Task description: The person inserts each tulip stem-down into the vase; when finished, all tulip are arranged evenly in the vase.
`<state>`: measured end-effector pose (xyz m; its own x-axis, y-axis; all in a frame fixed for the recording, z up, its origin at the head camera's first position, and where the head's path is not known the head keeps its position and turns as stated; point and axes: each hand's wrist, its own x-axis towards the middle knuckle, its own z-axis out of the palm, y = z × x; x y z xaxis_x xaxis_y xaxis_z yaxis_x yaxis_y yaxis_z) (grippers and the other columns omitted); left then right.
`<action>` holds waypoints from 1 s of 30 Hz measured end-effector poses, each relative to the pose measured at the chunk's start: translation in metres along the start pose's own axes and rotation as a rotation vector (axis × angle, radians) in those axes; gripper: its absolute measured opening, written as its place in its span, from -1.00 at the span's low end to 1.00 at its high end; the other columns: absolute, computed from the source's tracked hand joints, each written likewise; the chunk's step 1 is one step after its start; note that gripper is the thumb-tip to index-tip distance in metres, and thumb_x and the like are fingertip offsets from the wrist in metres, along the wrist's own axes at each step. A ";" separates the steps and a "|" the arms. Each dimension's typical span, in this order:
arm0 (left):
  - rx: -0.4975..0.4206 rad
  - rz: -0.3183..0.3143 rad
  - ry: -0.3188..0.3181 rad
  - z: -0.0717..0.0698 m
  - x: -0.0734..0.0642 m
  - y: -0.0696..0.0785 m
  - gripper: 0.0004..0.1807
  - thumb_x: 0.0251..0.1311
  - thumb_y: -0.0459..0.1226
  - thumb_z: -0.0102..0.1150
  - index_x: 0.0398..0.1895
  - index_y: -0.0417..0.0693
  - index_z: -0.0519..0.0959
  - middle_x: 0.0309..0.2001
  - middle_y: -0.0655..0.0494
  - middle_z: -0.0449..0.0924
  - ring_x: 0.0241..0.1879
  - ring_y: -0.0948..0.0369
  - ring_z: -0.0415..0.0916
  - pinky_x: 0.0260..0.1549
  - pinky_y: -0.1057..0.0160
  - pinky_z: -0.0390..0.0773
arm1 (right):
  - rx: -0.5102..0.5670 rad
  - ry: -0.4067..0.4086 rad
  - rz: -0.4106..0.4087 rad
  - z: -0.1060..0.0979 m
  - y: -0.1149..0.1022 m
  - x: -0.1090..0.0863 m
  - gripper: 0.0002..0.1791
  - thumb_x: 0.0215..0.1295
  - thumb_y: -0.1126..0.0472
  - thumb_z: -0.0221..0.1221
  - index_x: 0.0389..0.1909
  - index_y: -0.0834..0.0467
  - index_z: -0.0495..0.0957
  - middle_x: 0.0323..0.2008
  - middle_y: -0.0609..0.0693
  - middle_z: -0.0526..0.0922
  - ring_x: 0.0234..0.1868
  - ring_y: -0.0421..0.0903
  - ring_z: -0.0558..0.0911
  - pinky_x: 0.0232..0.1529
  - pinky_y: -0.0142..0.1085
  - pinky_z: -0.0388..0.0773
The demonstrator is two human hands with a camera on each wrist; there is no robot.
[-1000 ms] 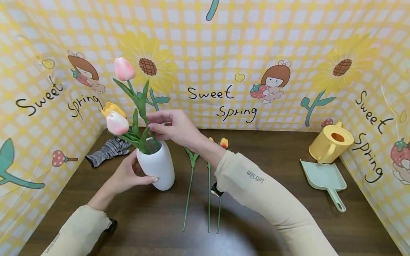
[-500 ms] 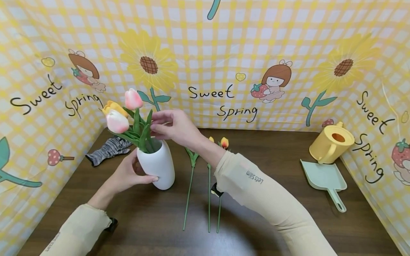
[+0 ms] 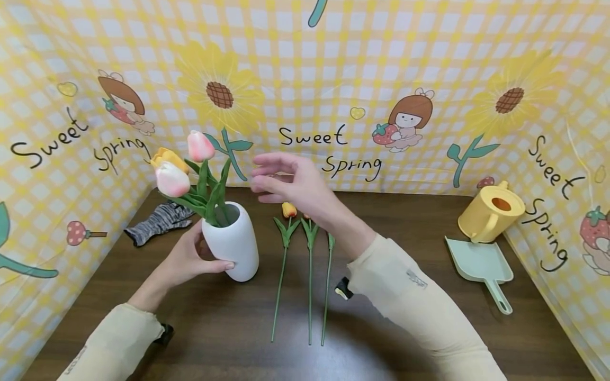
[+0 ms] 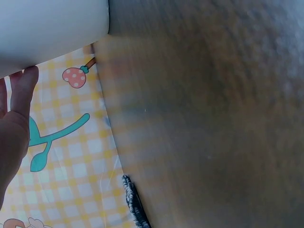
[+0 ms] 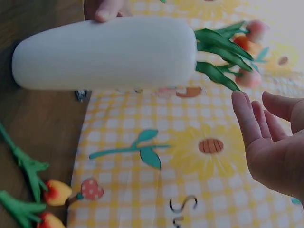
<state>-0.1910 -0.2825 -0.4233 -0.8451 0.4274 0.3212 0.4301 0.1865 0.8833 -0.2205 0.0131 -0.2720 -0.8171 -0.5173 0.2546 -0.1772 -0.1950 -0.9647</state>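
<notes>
My left hand (image 3: 188,259) grips the side of a white vase (image 3: 233,248), its thumb across the front. Out of the vase's mouth lean a pink tulip (image 3: 201,146), a white-and-pink tulip (image 3: 172,179) and a yellow tulip (image 3: 167,159), all to the left with green leaves. To the right of these flowers my right hand (image 3: 300,185) is in the air, fingers extended and holding nothing. In the right wrist view its fingertips point toward the leaves (image 5: 218,76). The left wrist view shows fingertips (image 4: 31,73) against the white vase wall.
Three more tulips lie side by side on the brown table, their green stems (image 3: 310,296) toward me; the right arm hides part of them. A grey knit glove (image 3: 159,222) lies at the back left. At right are a yellow watering can (image 3: 491,214) and a pale green dustpan (image 3: 481,262).
The pink tulip has sunk lower into the vase. My right hand has let go of it and drawn back to the right. The left hand keeps its hold on the vase.
</notes>
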 end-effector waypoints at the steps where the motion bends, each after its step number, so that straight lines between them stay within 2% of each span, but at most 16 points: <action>1: 0.004 0.001 0.001 -0.001 0.000 0.001 0.05 -0.19 -0.61 0.57 0.45 -0.08 0.27 0.16 -0.06 0.52 -0.01 0.12 0.66 -0.19 0.13 0.73 | -0.006 0.007 -0.007 -0.005 -0.001 -0.006 -0.60 0.41 0.37 0.24 0.23 0.31 0.51 0.04 0.24 0.65 -0.02 0.21 0.70 -0.07 -0.04 0.70; 6: 0.024 0.004 0.006 -0.003 0.000 0.002 0.05 -0.20 -0.62 0.56 0.45 -0.09 0.27 0.17 -0.04 0.51 -0.01 0.14 0.66 -0.17 0.13 0.72 | -0.058 0.062 0.049 -0.031 0.009 -0.037 -0.58 0.41 0.32 0.25 0.25 0.27 0.50 0.02 0.19 0.66 -0.07 0.18 0.72 -0.10 0.00 0.71; 11: 0.022 0.005 0.008 -0.002 -0.001 0.001 0.05 -0.20 -0.62 0.56 0.44 -0.09 0.27 0.16 -0.04 0.52 -0.02 0.14 0.67 -0.20 0.12 0.73 | -0.083 0.117 0.181 -0.056 0.035 -0.066 -0.56 0.42 0.29 0.26 0.26 0.26 0.48 0.04 0.26 0.62 -0.13 0.15 0.73 -0.12 0.02 0.71; 15: 0.016 0.012 0.000 0.001 -0.001 0.000 0.05 -0.18 -0.62 0.55 0.46 -0.10 0.25 0.16 -0.03 0.52 -0.03 0.14 0.67 -0.20 0.14 0.73 | -0.099 0.145 0.292 -0.075 0.060 -0.083 -0.55 0.42 0.28 0.26 0.27 0.27 0.46 0.06 0.33 0.57 -0.13 0.20 0.72 -0.10 0.09 0.68; 20: 0.007 0.022 -0.003 0.003 0.000 -0.002 0.05 -0.17 -0.62 0.55 0.46 -0.10 0.25 0.17 -0.03 0.51 -0.02 0.13 0.66 -0.19 0.15 0.73 | -0.141 0.143 0.421 -0.093 0.092 -0.098 -0.46 0.40 0.25 0.29 0.31 0.34 0.40 0.03 0.25 0.59 -0.11 0.22 0.72 -0.14 0.04 0.71; 24: 0.002 0.015 -0.010 0.003 0.001 -0.003 0.05 -0.16 -0.60 0.55 0.47 -0.08 0.25 0.19 -0.05 0.50 0.01 0.11 0.65 -0.17 0.14 0.72 | -0.171 0.173 0.522 -0.102 0.109 -0.105 -0.39 0.36 0.21 0.33 0.32 0.39 0.37 0.03 0.24 0.62 -0.08 0.29 0.70 -0.20 -0.02 0.73; 30: 0.006 0.009 0.001 0.001 0.000 -0.002 0.07 -0.18 -0.60 0.57 0.47 -0.06 0.25 0.20 -0.05 0.49 0.02 0.11 0.64 -0.17 0.14 0.72 | -0.247 0.182 0.642 -0.110 0.128 -0.108 -0.32 0.28 0.08 0.40 0.28 0.36 0.41 -0.04 0.19 0.67 -0.17 0.14 0.74 -0.24 -0.05 0.74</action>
<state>-0.1910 -0.2820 -0.4252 -0.8416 0.4284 0.3290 0.4392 0.1882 0.8785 -0.2153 0.1362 -0.4305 -0.8766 -0.3153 -0.3636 0.2680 0.3076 -0.9130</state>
